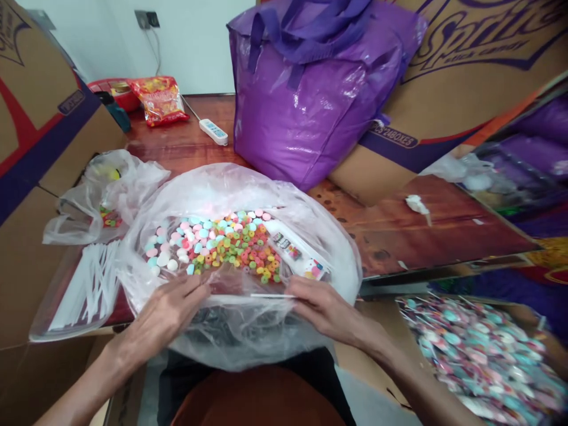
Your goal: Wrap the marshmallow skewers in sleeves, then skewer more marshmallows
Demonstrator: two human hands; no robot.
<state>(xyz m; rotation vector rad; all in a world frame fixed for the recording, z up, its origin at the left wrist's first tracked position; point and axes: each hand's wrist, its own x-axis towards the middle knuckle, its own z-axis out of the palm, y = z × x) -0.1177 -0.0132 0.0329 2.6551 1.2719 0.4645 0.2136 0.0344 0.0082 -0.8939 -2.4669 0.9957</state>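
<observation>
My right hand [319, 305] is closed, its thumb and fingers pinching one end of a thin white stick [268, 296] that points left. At the near edge of the candies my left hand [171, 302] has its fingers bent and pressed together; what they hold, if anything, is hidden. Both hands rest over a large, see-through plastic bag [239, 343] spread open in front of me. Pastel round candies [162, 259] and small ring-shaped candies [244, 248] lie loose in it. Beside them, near my right hand, is a printed wrapper strip [295, 254].
White sticks [91, 290] lie in a clear bag at the left. Stick candies fill a carton [488, 355] at lower right. A purple bag [306, 106] and large cardboard boxes [479, 77] stand behind. A white power strip [213, 131] and red snack packet [160, 100] sit further back.
</observation>
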